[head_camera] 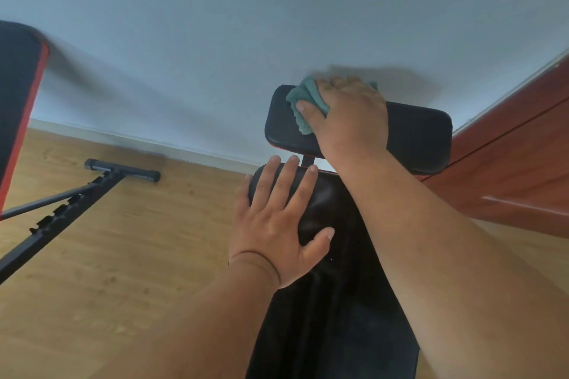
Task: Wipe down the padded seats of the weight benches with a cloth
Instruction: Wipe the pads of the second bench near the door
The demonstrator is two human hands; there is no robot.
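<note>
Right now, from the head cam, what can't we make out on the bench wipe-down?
- Cloth: mostly hidden under the right hand, head view.
- Head pad: its middle is covered by that hand and forearm.
- Long pad: near end cut by the bottom edge; left hand lies flat on part.
- Second bench: cut by the left edge.
- Bench frame under the pads: hidden.

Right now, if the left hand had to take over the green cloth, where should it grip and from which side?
Probably the bunched folds at the green cloth's left edge, approached from the left: the right hand covers the rest, and that part lies exposed on the head pad.
</note>
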